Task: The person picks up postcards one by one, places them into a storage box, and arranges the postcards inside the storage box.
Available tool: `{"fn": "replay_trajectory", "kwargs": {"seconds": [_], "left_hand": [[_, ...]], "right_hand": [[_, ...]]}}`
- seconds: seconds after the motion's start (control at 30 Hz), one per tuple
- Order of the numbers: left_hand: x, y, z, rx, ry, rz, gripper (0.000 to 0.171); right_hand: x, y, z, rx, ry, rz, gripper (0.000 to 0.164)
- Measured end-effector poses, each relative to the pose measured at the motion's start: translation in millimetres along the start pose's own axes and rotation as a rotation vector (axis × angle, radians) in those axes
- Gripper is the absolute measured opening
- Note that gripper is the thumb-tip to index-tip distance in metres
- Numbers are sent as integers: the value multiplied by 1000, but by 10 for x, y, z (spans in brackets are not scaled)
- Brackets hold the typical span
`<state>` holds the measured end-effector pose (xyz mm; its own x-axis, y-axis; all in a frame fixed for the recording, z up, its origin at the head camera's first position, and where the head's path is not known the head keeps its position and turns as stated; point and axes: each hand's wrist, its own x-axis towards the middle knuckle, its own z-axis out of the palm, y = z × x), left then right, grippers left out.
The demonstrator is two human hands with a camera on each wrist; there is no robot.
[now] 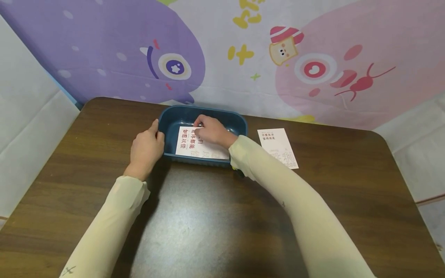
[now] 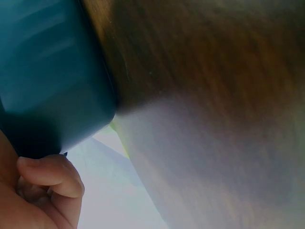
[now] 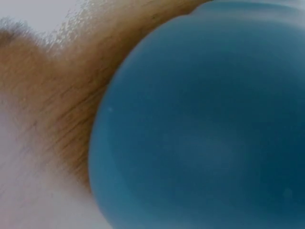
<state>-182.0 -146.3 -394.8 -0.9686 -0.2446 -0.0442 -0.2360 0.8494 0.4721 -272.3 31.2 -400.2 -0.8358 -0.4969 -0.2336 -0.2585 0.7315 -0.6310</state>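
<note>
A dark blue plastic storage box (image 1: 240,119) stands near the table's back edge. At its left end my left hand (image 1: 147,148) grips the rim; in the left wrist view its fingers (image 2: 52,174) curl by the box's corner (image 2: 57,86). A white card (image 1: 185,144) with red Chinese lettering lies slanted within the box. My right hand (image 1: 213,131) reaches in from the right and pinches the card's upper edge, covering part of the print. Up close in the right wrist view, the box's blue side (image 3: 200,124) fills most of the picture and the right fingers are hidden.
A second white card (image 1: 278,148) with red and grey print lies on the brown wooden table (image 1: 194,216), right of the box. Behind the table hangs a cloth (image 1: 240,77) with cartoon figures.
</note>
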Motion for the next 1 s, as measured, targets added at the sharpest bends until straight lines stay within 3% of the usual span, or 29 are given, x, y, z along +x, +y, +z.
{"fn": "replay_trajectory", "kwargs": {"seconds": [0.53, 1.0], "left_hand": [[-3, 4, -2, 2, 5, 6, 50], [7, -12, 11, 6, 16, 11, 50]], "right_hand": [[37, 48, 83, -19, -52, 5, 22], [42, 61, 93, -141, -64, -66, 25]]}}
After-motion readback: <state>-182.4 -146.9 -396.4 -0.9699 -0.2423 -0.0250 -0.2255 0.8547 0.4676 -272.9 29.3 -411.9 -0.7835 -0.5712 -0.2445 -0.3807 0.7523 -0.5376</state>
